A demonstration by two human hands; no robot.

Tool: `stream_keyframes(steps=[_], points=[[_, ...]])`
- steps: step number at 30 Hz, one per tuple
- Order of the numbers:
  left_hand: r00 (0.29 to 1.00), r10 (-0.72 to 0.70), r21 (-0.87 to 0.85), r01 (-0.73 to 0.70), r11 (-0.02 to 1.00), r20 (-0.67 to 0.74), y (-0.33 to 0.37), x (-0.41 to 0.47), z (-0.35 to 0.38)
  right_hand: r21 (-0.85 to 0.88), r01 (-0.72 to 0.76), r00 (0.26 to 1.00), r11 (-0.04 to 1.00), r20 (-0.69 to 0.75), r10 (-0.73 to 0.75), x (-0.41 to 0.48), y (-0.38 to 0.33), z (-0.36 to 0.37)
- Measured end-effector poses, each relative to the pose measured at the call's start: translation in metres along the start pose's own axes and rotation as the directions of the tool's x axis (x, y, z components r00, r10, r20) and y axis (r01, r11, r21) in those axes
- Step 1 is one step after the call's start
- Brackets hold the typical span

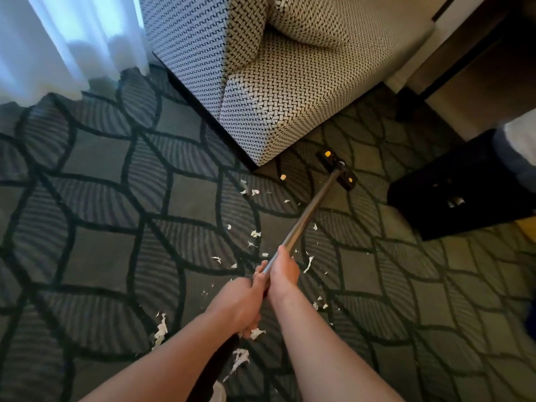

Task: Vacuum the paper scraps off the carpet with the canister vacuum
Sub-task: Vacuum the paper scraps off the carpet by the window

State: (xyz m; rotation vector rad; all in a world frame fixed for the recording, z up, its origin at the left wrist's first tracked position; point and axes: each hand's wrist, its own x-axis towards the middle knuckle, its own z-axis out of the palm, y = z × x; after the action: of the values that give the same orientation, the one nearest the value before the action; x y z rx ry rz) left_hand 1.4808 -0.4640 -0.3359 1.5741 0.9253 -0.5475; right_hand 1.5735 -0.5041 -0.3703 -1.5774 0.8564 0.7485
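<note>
Head view. Both forearms enter from 6 o'clock, bare, reaching forward and down. Left hand (237, 306) sits nearer the body, fingers curled round the lower end of the metal wand (307, 216). Right hand (282, 274) is just ahead of it and touching it, fingers wrapped round the tube, thumb lying along the top. Both hold firmly, nothing slack.

The wand runs from the hands toward 1 o'clock, ending in the black floor head (338, 169) (two small yellow marks on it). The head lies flat on the carpet (101, 198), just beside the front corner of the armchair (275, 97). A black hose (214, 369) drops from under the left wrist toward 6 o'clock.

Paper scraps (255, 234): white torn bits scattered along the left of the wand, around the hands and down to 6 o'clock; a few right of the wand.

Carpet dark grey, black leaf-and-square pattern. Armchair woven black-and-cream, at 12 o'clock. White curtain (58, 39) at 10 o'clock, hem touching the floor. Dark boxy object (458, 192) at 3 o'clock; what it is, cannot tell.
</note>
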Motion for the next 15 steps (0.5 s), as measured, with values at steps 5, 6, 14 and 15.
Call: stream_keyframes(steps=[5,6,14,15], points=[[1.0,0.014,0.013,-0.014,1.0,0.018,0.032,0.046,-0.018,0.032,-0.02,0.999,0.999,-0.025,0.021,0.034,-0.038,0.026],[1.0,0.021,0.03,-0.021,0.999,0.016,0.038,0.055,-0.02,0.031,-0.022,0.999,0.999,-0.029,0.022,0.041,-0.046,0.029],[0.999,-0.003,0.062,0.0,0.998,0.045,0.092,0.14,-0.024,0.042,-0.06,0.997,0.997,-0.05,0.062,0.113,-0.105,0.055],[0.999,-0.013,0.054,0.01,0.998,0.047,0.098,0.15,-0.024,0.035,-0.068,0.996,0.997,-0.054,0.069,0.122,-0.112,0.057]])
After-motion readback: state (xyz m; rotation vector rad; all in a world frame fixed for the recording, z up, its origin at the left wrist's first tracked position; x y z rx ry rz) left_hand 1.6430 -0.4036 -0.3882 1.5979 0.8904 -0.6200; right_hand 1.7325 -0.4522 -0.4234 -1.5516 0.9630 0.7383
